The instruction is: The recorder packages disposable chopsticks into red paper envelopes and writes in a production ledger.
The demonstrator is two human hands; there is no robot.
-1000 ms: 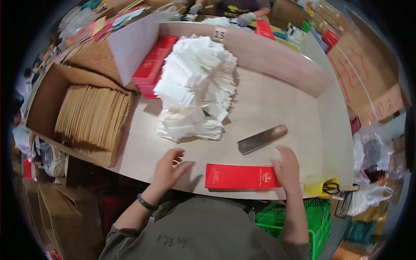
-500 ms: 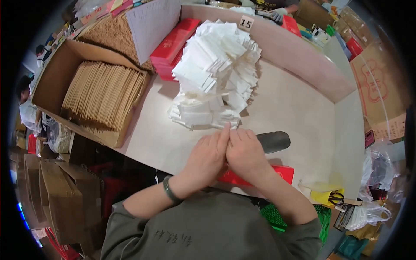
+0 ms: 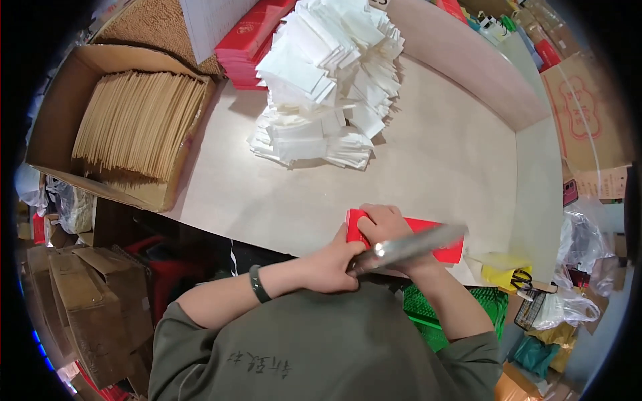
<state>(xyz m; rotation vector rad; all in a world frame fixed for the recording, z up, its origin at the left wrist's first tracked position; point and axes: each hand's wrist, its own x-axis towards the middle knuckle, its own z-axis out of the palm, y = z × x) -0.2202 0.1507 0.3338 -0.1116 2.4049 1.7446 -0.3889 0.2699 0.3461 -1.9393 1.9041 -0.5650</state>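
Note:
My left hand (image 3: 334, 264) is closed round one end of a long, flat, shiny grey strip (image 3: 418, 244). The strip is smeared by motion and slants up to the right, across my right forearm. My right hand (image 3: 386, 226) is closed over the left part of a flat red packet (image 3: 356, 232) at the table's near edge. Part of that packet is hidden under the hand and the strip. Beyond my hands, a large heap of folded white paper pieces (image 3: 328, 87) lies on the table (image 3: 441, 167).
On the left stands an open cardboard box (image 3: 50, 144) packed with upright thin tan pieces (image 3: 137, 123). Red packets (image 3: 247, 43) are stacked behind the heap. A low partition (image 3: 481, 80) borders the far right. Scissors (image 3: 521, 279) rest by a yellow pouch (image 3: 498, 275); a green basket (image 3: 428, 314) is below.
My hands have come apart and nearer to me. The grey strip, lying on the table before, is now lifted in my left hand. My right hand has moved onto the red packet.

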